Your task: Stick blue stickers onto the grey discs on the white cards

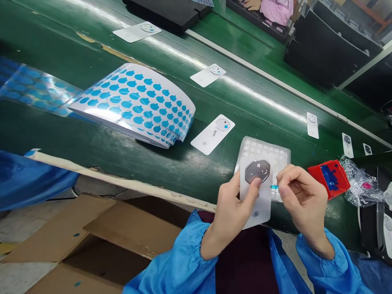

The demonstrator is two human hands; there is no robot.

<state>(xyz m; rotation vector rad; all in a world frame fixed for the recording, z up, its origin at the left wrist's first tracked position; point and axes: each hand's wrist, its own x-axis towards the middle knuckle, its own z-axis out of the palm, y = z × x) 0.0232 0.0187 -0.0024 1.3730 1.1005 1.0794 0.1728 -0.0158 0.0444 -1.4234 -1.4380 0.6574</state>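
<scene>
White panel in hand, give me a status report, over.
Left hand grips white panel, thumb on its grey plate. Right hand pinches blue tab at panel's edge. Clear tray just behind, on green belt.

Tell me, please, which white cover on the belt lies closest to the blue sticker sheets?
The white cover just right of the sticker sheets; the rest lie farther along the belt.

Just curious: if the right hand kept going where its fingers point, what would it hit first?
Probably the white panel in the left hand; the right hand, pinching a blue tab, sits just beside it.
</scene>
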